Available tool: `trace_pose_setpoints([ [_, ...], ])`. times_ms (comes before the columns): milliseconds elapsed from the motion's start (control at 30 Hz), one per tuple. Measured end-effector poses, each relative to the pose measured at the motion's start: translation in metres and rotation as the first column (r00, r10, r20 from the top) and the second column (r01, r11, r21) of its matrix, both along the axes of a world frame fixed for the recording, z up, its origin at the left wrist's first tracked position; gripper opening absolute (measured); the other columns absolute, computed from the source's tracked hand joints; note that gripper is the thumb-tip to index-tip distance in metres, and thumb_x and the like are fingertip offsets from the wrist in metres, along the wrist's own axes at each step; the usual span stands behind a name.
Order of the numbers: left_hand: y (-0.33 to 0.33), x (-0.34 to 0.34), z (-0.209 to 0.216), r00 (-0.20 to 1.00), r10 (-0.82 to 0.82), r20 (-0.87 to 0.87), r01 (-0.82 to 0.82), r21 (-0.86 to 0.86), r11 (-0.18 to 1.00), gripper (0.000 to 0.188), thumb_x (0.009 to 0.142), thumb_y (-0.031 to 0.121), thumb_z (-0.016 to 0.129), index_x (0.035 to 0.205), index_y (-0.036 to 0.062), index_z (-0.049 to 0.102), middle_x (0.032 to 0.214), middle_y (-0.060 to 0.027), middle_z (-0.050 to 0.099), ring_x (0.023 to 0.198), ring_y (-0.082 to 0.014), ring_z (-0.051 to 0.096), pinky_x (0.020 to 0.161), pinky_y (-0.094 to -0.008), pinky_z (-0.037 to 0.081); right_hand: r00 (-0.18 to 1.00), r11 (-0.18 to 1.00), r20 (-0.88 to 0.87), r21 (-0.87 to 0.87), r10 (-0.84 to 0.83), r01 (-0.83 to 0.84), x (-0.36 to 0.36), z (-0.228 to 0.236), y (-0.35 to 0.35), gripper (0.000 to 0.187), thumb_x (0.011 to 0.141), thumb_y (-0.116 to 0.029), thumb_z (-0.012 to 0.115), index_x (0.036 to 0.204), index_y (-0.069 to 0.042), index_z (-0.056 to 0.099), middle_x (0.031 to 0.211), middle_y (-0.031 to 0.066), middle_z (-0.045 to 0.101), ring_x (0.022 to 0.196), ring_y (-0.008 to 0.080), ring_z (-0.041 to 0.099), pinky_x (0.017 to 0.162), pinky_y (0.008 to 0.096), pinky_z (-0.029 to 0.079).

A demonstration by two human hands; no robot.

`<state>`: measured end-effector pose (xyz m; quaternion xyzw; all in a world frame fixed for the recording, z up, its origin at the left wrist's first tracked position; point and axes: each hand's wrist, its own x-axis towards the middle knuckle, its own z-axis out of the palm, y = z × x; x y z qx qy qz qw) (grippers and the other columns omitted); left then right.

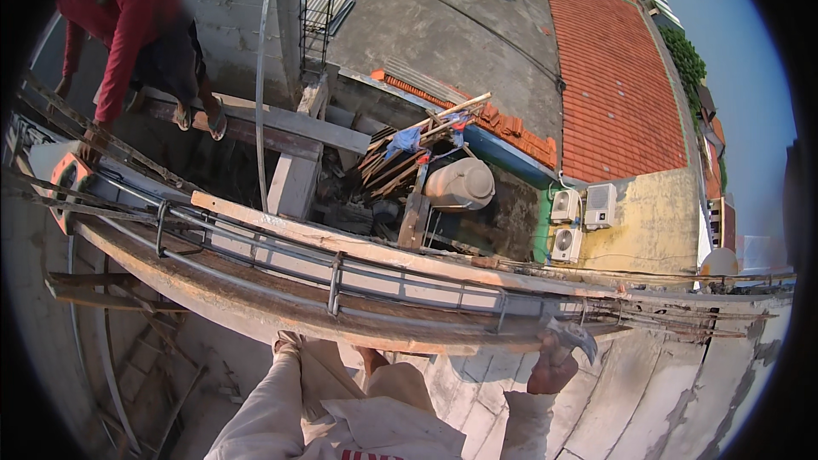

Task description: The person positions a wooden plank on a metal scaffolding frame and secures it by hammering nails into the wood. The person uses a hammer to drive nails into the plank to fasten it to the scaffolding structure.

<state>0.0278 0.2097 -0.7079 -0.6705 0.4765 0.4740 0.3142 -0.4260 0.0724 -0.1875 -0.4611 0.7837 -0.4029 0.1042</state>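
Observation:
My right hand (550, 372) is closed around a hammer, its metal head (574, 338) raised by the edge of a long wooden board (341, 330). Steel bars tied with stirrups, a rebar cage (332, 283), run lengthwise between this board and a paler plank (366, 247) behind it. My left hand is not in view. Below the board my legs (273, 400) and a sandalled foot (288, 341) show.
At the left, a person in a red top (128, 25) stands on a beam (264, 119), one hand near an orange-edged tool (66, 190). Beyond lie stacked timber (396, 162), a water tank (460, 184), air-conditioning units (566, 244) and a tiled roof (609, 77). A wall (648, 375) stands at right.

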Motion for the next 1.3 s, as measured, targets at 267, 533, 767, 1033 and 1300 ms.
trace_pose_setpoints([
  [267,0.006,-0.002,0.007,0.998,0.068,0.011,-0.067,-0.094,0.993,0.050,0.101,0.053,0.047,0.116,0.0178,0.079,0.119,-0.0134,0.077,0.116,-0.0336,0.072,0.096,-0.0517,0.057,1.000,1.000,0.030,0.014,0.009,-0.009,0.002,0.006,-0.002,0.016,0.100,-0.008,0.071,0.103,0.006,0.077,0.095,0.0084,0.078,0.089,0.0145,0.067,0.083,0.0304,0.052],
  [533,-0.005,-0.017,0.027,0.988,0.156,0.013,-0.154,-0.099,0.983,0.053,0.104,0.049,0.039,0.132,0.0175,0.070,0.137,-0.0075,0.070,0.125,-0.0315,0.066,0.102,-0.0479,0.052,1.000,0.999,0.013,-0.030,0.026,-0.025,-0.014,-0.012,0.006,0.012,0.096,0.000,0.070,0.106,0.007,0.075,0.099,0.0102,0.078,0.092,0.0174,0.068,0.090,0.0333,0.053],
  [767,0.003,-0.015,-0.016,0.999,0.036,0.006,-0.036,-0.033,0.999,0.052,0.104,0.051,0.045,0.144,0.0239,0.063,0.147,-0.0036,0.064,0.128,-0.0256,0.064,0.104,-0.0424,0.052,0.998,0.999,0.040,-0.032,0.038,-0.037,-0.014,-0.009,0.000,0.017,0.090,0.008,0.072,0.106,0.004,0.068,0.106,0.0110,0.072,0.100,0.0225,0.068,0.095,0.0362,0.053],
  [1033,0.011,-0.007,-0.026,0.981,-0.193,0.031,0.192,-0.323,0.927,0.055,0.101,0.055,0.051,0.143,0.0216,0.064,0.151,-0.0053,0.060,0.133,-0.0276,0.061,0.108,-0.0451,0.050,0.998,0.999,-0.055,0.033,0.023,-0.021,-0.018,-0.008,0.011,0.022,0.087,0.009,0.074,0.107,0.002,0.069,0.107,0.0120,0.072,0.100,0.0250,0.067,0.095,0.0388,0.052],
  [1300,-0.015,-0.013,-0.020,0.997,-0.068,0.031,0.073,-0.187,0.980,0.054,0.100,0.055,0.052,0.140,0.0209,0.065,0.149,-0.0063,0.061,0.132,-0.0281,0.062,0.107,-0.0451,0.051,0.995,0.999,-0.100,0.045,-0.016,0.020,-0.031,-0.023,0.021,0.024,0.085,0.007,0.074,0.107,0.000,0.072,0.108,0.0136,0.072,0.102,0.0297,0.068,0.094,0.0411,0.052],
])
